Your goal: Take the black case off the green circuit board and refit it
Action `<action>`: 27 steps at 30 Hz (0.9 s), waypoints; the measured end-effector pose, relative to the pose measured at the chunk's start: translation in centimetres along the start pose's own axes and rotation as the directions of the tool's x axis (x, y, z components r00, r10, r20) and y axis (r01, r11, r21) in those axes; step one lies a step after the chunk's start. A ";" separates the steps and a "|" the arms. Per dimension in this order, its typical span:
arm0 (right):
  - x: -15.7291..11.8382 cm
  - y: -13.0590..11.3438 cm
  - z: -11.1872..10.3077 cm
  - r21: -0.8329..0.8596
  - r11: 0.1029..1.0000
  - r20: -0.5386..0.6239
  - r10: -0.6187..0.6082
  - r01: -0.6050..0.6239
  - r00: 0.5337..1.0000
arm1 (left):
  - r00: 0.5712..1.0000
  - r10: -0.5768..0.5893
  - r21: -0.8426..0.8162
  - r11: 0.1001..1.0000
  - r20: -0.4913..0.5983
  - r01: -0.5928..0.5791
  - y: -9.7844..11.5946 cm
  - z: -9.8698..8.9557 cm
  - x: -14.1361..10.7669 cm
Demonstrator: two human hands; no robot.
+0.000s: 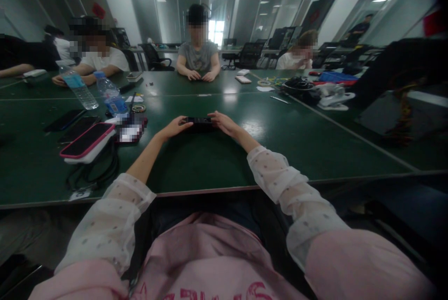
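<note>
Both of my arms reach forward over the green table [210, 164]. Between my hands is a small black box-like object [199, 121], held low at the table top. My left hand [178, 126] grips its left end, thumb along the near side. At the right end, the fingers of my right hand [222, 122] are closed on it. The object's exact kind is too dark and small to make out, and I cannot tell whether it rests on the table.
To the left lie a pink-edged phone [87, 140], dark phones, cables and two water bottles [111, 94]. A person [198, 52] sits opposite, hands on the table. At the right are a pen [280, 100], a white device [336, 99] and tangled cables [297, 84].
</note>
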State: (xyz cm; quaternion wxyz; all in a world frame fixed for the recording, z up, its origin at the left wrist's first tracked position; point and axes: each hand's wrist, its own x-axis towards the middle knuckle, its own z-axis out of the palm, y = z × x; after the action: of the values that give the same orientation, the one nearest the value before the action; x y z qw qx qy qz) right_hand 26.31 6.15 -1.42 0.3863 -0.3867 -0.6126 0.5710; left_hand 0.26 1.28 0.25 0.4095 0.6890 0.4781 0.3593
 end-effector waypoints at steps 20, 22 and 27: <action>-1.3 -1.0 0.3 0.096 0.995 0.055 0.017 -0.022 0.998 | 0.998 -0.051 0.018 0.998 -0.044 0.052 -0.3 -0.4 0.3; -1.5 -1.1 0.4 0.090 0.996 0.055 0.000 -0.005 0.999 | 0.998 -0.054 0.011 0.998 -0.040 0.055 0.0 -0.3 0.1; -1.9 -1.4 0.7 0.050 0.998 0.074 -0.036 0.033 0.997 | 0.998 -0.051 -0.002 0.999 -0.026 0.051 0.2 -0.4 0.0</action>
State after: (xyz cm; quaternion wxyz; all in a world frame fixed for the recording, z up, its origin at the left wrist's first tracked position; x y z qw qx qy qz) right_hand 26.33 4.08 -0.09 0.3820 -0.3447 -0.6193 0.5931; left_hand -0.01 1.29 0.61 0.4127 0.6714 0.5005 0.3583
